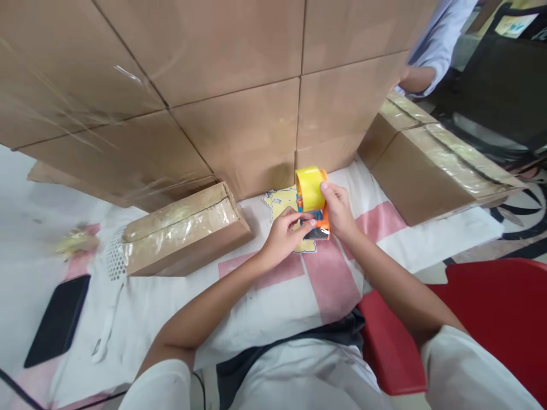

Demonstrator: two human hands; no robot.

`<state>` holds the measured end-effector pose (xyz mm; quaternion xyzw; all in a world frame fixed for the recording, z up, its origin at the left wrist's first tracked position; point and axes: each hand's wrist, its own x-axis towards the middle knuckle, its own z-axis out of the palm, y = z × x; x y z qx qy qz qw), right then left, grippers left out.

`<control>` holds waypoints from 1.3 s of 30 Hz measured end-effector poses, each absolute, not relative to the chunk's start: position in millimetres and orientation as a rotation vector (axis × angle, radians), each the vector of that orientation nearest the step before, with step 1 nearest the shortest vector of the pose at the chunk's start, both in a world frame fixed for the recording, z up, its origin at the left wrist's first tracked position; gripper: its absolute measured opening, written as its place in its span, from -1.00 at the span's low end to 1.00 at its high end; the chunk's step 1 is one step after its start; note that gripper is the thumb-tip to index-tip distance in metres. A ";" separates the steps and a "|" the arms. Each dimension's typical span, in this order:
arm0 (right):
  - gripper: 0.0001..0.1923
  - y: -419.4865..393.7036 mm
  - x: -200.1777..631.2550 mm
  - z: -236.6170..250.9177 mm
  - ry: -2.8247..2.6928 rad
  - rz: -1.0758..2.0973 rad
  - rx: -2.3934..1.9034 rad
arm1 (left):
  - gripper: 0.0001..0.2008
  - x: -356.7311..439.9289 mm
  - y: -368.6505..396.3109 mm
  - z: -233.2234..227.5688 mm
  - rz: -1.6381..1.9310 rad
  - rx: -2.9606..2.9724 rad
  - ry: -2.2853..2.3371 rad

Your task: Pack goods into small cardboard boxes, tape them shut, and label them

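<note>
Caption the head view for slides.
Right hand holds an orange tape dispenser with yellow roll, left hand at its lower end, beside stacked cardboard boxes.

Clocked from the yellow tape dispenser (pixel 311 191), stacked cardboard cartons (pixel 239 142) wall off 11 to 1 o'clock. A small taped carton (pixel 188 233) blocks 9, a long taped carton (pixel 427 171) blocks 2. Bare tablecloth (pixel 331 279) gives passage at 6, between the forearms (pixel 226 293); past the right hand (pixel 339 210), a narrower lane opens at 3.
</note>
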<state>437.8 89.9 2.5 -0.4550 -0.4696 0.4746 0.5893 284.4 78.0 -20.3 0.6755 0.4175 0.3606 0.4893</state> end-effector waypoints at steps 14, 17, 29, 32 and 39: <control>-0.17 82.0 412.9 -20.8 -0.971 1.413 -1.039 | -0.05 247.7 115.1 -2.3 0.861 1.647 0.854; -0.07 76.6 412.8 -23.0 -0.987 1.483 -1.037 | -0.03 248.9 116.2 -5.2 0.814 1.730 0.768; -0.57 83.3 423.0 -3.4 -1.122 1.360 -0.934 | -0.21 255.1 99.7 -21.7 0.802 1.549 0.998; -0.59 87.2 426.2 -5.2 -1.104 1.283 -0.944 | -0.55 261.6 93.1 -20.9 0.759 1.617 1.050; -0.52 90.2 426.1 -8.2 -1.123 1.184 -1.036 | -0.84 272.1 95.4 -32.8 0.812 1.646 0.967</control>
